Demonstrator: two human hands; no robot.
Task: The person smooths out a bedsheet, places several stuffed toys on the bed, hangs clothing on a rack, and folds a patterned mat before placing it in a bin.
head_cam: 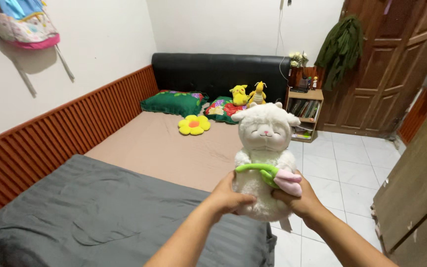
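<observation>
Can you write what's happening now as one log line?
left hand: holds white plush sheep | right hand: holds it too | sheep: upright, above bed edge

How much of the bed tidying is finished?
The grey blanket already lies spread, and two green pillows sit by the headboard. Both hands, left hand and right hand, hold the white sheep plush above the bed. It is not set down; the yellow flower cushion lies mid-mattress.

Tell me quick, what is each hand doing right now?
Left hand: closed on the white plush sheep.
Right hand: closed on the same sheep.
</observation>
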